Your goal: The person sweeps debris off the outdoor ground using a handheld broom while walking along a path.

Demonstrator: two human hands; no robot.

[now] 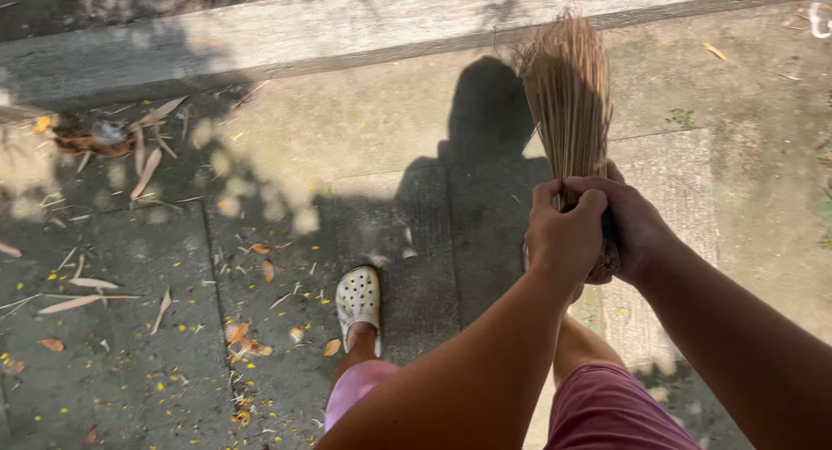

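Outdoors, both hands clasp a stick broom (568,103) at its bound base: left hand (565,233) wrapped tight, right hand (633,225) closed just behind. Long axis runs near upright, bristles fanning away toward the concrete curb (303,29).

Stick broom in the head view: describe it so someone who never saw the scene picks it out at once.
Start at the long grey concrete curb crossing the top of the paved ground, then drop to the right of centre. There the left hand and right hand clasp the tan bundle of thin dry sticks, which fans upward. Unlike the flat fallen leaves scattered at left, it is a dense upright sheaf.
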